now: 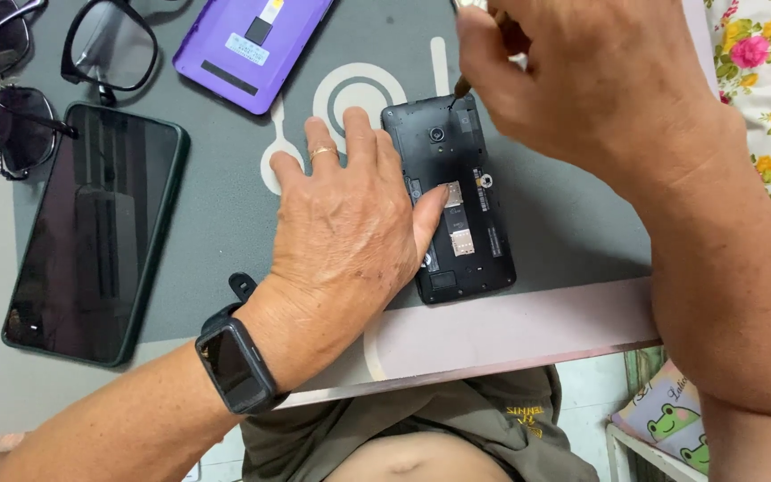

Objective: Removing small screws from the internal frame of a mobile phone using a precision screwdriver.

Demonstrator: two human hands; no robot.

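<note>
Head view: left hand fingers flat pinning opened phone; right hand fingers grip screwdriver.

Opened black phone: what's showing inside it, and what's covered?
Inside the opened black phone: camera lens, metal card slots. The left hand covers its left edge; the right hand hides the tool's handle.

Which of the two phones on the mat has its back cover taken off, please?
The small black phone under the left hand, its inner slots exposed. The large dark phone at the left lies whole, screen up, untouched.

One head-worn camera looks steeply down, close over the grey mat.
</note>
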